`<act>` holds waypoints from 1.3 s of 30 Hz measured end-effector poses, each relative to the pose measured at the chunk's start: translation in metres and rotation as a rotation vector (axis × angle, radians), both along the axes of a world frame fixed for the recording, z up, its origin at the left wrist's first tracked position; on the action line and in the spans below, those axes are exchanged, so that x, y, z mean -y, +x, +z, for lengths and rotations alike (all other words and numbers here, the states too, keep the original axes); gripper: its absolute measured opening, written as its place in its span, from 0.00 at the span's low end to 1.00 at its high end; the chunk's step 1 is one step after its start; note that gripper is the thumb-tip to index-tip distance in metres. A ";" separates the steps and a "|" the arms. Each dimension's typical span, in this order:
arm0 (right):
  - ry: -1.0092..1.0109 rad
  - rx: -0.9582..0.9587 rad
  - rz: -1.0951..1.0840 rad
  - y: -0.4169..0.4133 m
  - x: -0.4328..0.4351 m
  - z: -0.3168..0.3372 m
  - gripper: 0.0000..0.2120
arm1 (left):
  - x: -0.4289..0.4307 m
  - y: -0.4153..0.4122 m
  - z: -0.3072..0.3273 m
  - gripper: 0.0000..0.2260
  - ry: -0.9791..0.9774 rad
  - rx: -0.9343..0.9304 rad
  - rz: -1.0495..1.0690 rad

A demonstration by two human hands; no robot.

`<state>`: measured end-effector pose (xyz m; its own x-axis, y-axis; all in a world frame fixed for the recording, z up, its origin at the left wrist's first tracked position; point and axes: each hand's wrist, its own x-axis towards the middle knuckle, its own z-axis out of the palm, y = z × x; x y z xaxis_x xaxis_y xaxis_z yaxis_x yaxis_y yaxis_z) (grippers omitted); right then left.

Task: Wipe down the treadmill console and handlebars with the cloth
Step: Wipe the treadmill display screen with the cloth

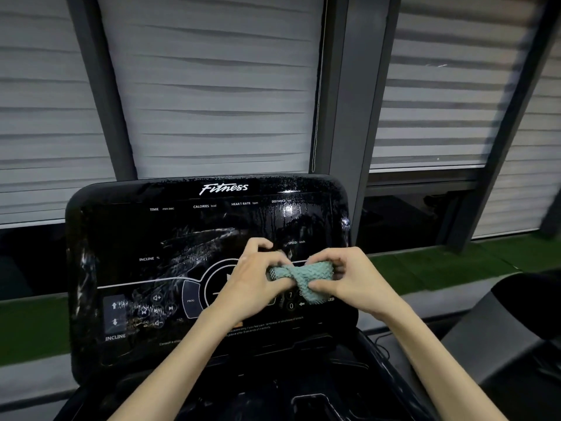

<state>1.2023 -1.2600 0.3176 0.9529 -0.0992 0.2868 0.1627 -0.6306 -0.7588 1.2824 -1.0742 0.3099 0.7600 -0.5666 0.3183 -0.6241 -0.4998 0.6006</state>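
The glossy black treadmill console stands in front of me, its panel streaked with wet smears and droplets. A small teal textured cloth is bunched up in front of the console's lower right, over the number keys. My left hand pinches the cloth's left end with curled fingers. My right hand grips its right side, thumb underneath. Both hands hold the cloth between them, just off the panel. The handlebars are not clearly visible.
A black tray section of the treadmill lies below the console. Grey window blinds and dark frames fill the background. Green turf runs behind. Another dark machine part sits at the right.
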 end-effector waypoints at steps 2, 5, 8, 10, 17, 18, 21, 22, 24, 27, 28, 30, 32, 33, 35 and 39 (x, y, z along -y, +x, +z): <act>-0.073 0.041 -0.075 0.002 0.002 -0.006 0.09 | 0.004 0.000 -0.003 0.04 0.039 0.044 0.017; 0.363 0.086 0.012 0.002 0.001 -0.014 0.06 | 0.013 -0.004 -0.004 0.03 -0.193 -0.108 0.014; 1.116 0.006 0.218 0.007 -0.011 -0.020 0.15 | 0.027 -0.013 -0.001 0.04 -0.436 -0.322 -0.008; 1.277 -0.056 0.283 0.011 -0.017 -0.024 0.19 | 0.034 -0.014 -0.001 0.03 -0.509 -0.329 0.015; 1.002 0.063 -0.043 0.019 -0.018 -0.021 0.14 | 0.024 0.011 -0.007 0.12 -0.165 0.191 -0.031; 0.893 0.082 -0.175 0.021 -0.013 -0.021 0.15 | 0.019 0.018 -0.007 0.16 -0.094 0.281 -0.036; 0.561 0.049 -0.431 0.024 0.005 -0.017 0.15 | 0.012 0.048 -0.001 0.25 0.058 0.585 0.112; 0.444 0.047 -0.457 0.027 0.012 -0.016 0.12 | 0.014 0.059 0.004 0.27 0.107 0.641 0.167; 0.285 0.058 -0.458 0.033 0.025 -0.009 0.08 | 0.022 0.081 0.017 0.28 0.187 0.685 0.236; 0.074 0.143 -0.441 0.051 0.046 0.016 0.08 | 0.034 0.107 0.023 0.29 0.287 0.696 0.299; -0.012 0.193 -0.446 0.061 0.055 0.027 0.09 | 0.037 0.112 0.021 0.30 0.305 0.699 0.313; -0.224 0.337 -0.472 0.085 0.073 0.047 0.13 | 0.041 0.118 0.014 0.30 0.318 0.711 0.330; -0.400 0.472 -0.436 0.112 0.087 0.058 0.17 | 0.045 0.121 0.008 0.30 0.323 0.741 0.351; -0.472 0.518 -0.401 0.125 0.093 0.060 0.19 | 0.047 0.122 0.006 0.30 0.324 0.751 0.361; -0.586 0.588 -0.341 0.142 0.101 0.061 0.20 | 0.050 0.122 0.005 0.30 0.323 0.764 0.383; -0.698 0.658 -0.221 0.147 0.110 0.043 0.19 | 0.056 0.120 0.000 0.29 0.325 0.794 0.433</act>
